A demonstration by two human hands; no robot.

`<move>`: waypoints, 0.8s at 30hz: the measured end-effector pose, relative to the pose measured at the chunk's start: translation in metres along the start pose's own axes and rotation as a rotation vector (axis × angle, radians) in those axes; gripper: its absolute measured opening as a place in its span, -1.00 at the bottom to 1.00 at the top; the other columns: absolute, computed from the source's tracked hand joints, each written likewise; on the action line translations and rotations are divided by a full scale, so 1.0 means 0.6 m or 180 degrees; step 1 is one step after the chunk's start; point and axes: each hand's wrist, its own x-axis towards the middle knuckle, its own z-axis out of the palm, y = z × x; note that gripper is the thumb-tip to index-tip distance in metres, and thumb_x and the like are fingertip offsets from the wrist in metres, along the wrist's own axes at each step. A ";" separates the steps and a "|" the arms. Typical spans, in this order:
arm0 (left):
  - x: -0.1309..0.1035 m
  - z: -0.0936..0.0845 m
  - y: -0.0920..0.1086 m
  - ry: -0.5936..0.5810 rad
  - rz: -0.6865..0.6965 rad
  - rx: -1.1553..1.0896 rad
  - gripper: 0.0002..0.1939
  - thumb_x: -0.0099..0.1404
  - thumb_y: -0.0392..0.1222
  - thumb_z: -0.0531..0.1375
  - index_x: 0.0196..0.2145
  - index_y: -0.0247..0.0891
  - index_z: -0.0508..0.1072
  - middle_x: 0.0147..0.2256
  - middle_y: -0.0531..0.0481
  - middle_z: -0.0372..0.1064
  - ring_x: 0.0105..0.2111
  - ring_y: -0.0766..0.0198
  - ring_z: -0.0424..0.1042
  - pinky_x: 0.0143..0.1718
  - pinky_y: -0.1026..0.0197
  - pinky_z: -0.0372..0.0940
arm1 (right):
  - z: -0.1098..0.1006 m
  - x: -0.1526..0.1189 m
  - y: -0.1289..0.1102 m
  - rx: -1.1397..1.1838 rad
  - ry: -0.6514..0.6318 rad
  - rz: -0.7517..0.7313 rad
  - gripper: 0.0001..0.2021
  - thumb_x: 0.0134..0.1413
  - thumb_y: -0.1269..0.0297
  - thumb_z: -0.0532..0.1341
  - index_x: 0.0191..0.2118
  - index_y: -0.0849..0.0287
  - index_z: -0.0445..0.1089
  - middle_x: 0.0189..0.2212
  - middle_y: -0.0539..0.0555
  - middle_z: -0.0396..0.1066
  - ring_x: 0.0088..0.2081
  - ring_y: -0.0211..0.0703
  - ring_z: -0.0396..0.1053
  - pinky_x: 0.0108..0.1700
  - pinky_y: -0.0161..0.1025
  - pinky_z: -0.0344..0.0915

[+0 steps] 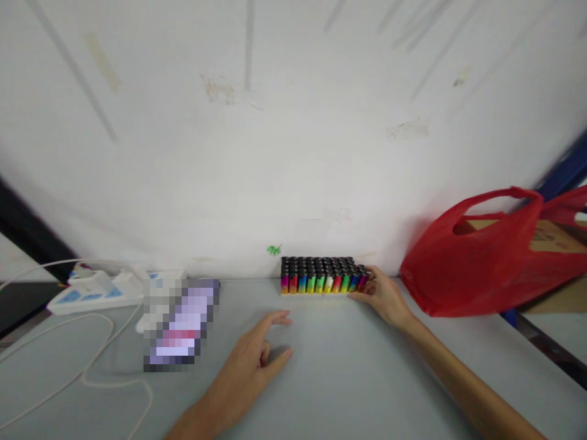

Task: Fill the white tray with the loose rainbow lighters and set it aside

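Note:
Several rows of lighters (pixel 321 278) with black tops and bright rainbow-coloured bodies stand upright and packed together against the wall. Beneath them shows the pale front edge of a tray (pixel 302 296). My right hand (pixel 380 293) grips the tray's right end, thumb low at the front corner and fingers bent around the side. The lighters at that end lean slightly, and part of my fingertips is hidden behind them. Closer to me, my left hand (pixel 259 351) hovers over the table with thumb and forefinger apart, holding nothing.
On the left lie a phone (pixel 186 324), blurred out, and a white power strip (pixel 98 298) with plugs and loose white cables (pixel 112 333). A red plastic bag (pixel 477 263) with a cardboard box (pixel 550 235) behind it stands at right. A white wall (pixel 293 153) closes off the back.

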 end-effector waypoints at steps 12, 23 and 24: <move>-0.001 0.003 -0.002 0.0047 0.0008 0.0076 -0.42 0.51 -0.07 0.25 0.41 -0.10 0.31 -0.21 0.12 0.50 -0.49 0.27 0.22 -0.26 0.19 0.22 | 0.004 -0.002 -0.008 -0.0055 0.0021 -0.0069 -0.35 -0.06 -0.05 0.56 0.08 0.13 0.43 -0.28 0.07 0.61 -0.33 0.13 0.56 -0.29 -0.06 0.45; -0.005 0.003 0.005 0.0050 -0.0005 0.0101 -0.43 0.48 -0.10 0.25 0.39 -0.14 0.34 -0.41 0.22 0.31 -0.51 0.24 0.17 -0.28 0.20 0.19 | 0.005 -0.009 -0.014 -0.0031 0.0066 -0.0105 -0.37 -0.04 -0.13 0.57 0.03 0.13 0.45 -0.32 0.08 0.62 -0.36 0.13 0.54 -0.30 -0.05 0.46; -0.006 0.003 0.006 0.0060 -0.0014 0.0121 -0.43 0.48 -0.10 0.25 0.39 -0.14 0.35 -0.43 0.24 0.26 -0.51 0.23 0.17 -0.29 0.20 0.18 | 0.005 -0.010 -0.014 -0.0030 0.0062 -0.0108 -0.38 -0.03 -0.14 0.56 0.02 0.13 0.46 -0.31 0.09 0.62 -0.36 0.13 0.55 -0.31 -0.05 0.46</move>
